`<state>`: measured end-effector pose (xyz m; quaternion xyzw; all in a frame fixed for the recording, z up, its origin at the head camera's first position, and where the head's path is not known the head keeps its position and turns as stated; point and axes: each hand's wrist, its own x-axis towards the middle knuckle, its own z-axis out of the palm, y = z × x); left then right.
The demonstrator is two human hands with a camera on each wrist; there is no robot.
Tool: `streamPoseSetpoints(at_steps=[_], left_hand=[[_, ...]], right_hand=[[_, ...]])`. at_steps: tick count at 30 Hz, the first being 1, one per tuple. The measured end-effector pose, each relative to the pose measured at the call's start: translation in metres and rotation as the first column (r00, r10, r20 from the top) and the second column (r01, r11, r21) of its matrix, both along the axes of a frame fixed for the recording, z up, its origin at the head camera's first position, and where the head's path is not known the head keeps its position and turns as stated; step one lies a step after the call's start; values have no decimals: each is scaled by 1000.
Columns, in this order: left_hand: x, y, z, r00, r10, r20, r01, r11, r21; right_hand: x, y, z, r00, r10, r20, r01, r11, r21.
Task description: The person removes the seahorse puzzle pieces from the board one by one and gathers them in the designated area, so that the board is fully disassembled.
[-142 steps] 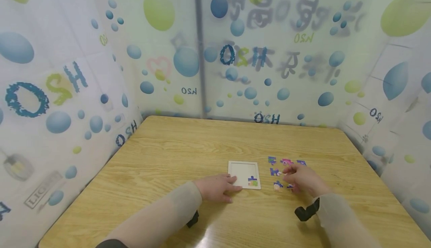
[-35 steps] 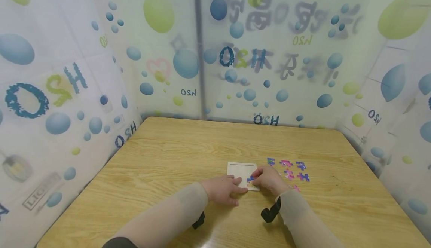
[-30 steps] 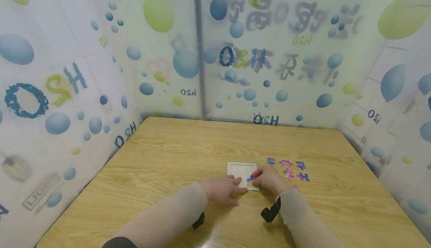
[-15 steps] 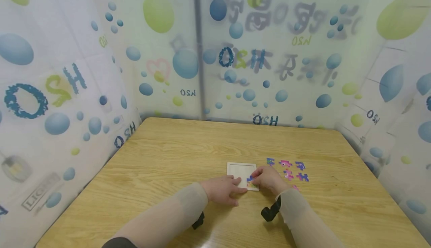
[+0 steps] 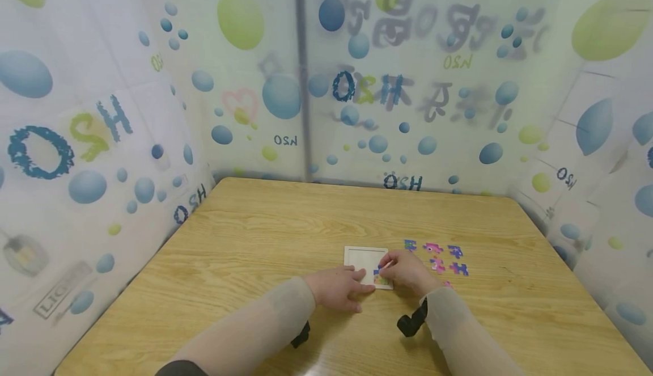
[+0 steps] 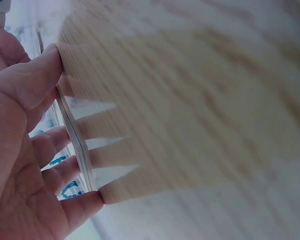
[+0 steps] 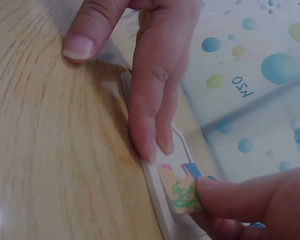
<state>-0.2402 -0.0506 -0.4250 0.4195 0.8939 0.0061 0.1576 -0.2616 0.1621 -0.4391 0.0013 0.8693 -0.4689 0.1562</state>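
Note:
A white square puzzle tray (image 5: 357,257) lies on the table. My left hand (image 5: 336,288) rests across its near left edge, fingers spread; in the left wrist view its fingers (image 6: 45,75) touch the tray's rim. My right hand (image 5: 408,271) is over the tray's near right corner. Between thumb and fingertips it pinches a puzzle piece, mostly covered by the fingers. In that corner the right wrist view shows peach-coloured puzzle artwork (image 7: 182,192) with green coral and a blue part, against my thumb; whether it is one piece or two, I cannot tell.
Loose puzzle pieces lie right of the tray: a pink one with an eye (image 5: 432,248), a blue-green one (image 5: 410,244), and several more in pink and purple. My right hand hides some. Patterned curtains (image 5: 245,81) stand around the wooden table (image 5: 265,223).
Since the earliest frame, my right hand has moved left from the loose pieces to the tray's corner. Over the last second its fingertips have shifted only slightly; my left hand stays on the tray.

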Motion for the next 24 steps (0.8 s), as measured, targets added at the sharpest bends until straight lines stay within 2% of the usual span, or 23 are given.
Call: streamPoseSetpoints(at_steps=[7, 12, 15, 18, 24], left_hand=[[-1, 0, -1, 1000, -2, -3, 2, 1000, -6], [-2, 1, -2, 1000, 13, 24, -12, 1000, -12], [-1, 1, -2, 1000, 17, 18, -17, 1000, -13], [-1, 0, -3, 1000, 16, 9, -16, 1000, -13], [0, 0, -2, 999, 33, 21, -33, 999, -6]], right_hand=[[-1, 10, -5, 1000, 3, -11, -5, 987, -158], [0, 23, -4, 1000, -1, 13, 4, 975, -224], [3, 33, -1, 999, -23, 49, 34, 972, -232], [3, 44, 2, 997, -12, 72, 29, 969, -244], [4, 68, 1, 998, -25, 50, 34, 977, -211]])
